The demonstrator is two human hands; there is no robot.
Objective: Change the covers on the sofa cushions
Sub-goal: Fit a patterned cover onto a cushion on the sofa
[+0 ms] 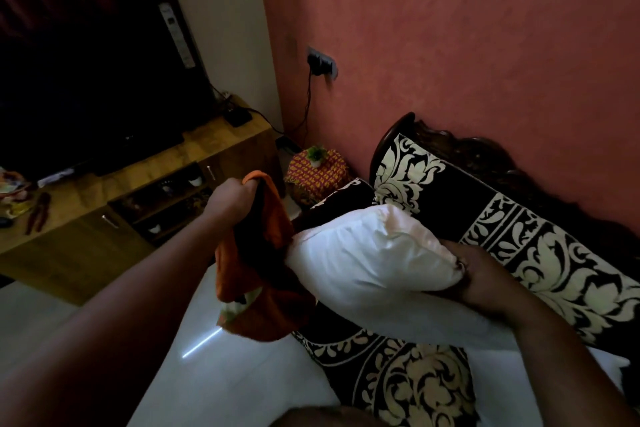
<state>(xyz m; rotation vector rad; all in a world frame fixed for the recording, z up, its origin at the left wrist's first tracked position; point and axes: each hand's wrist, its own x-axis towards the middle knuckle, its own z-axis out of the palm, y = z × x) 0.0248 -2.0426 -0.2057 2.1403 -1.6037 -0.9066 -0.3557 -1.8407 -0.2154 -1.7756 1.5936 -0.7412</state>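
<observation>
The sofa [540,253], in a black-and-cream floral cover, runs along the red wall, its right end cut off by the frame edge. Above its seat's front edge the bare white cushion [370,260] is held, long axis pointing from lower right to upper left; its left end is hidden inside the orange cover [258,274]. The right hand [474,274] grasps the cushion's right corner, fingers mostly hidden beneath. The left hand [230,196] is clenched round the cover's bunched top.
</observation>
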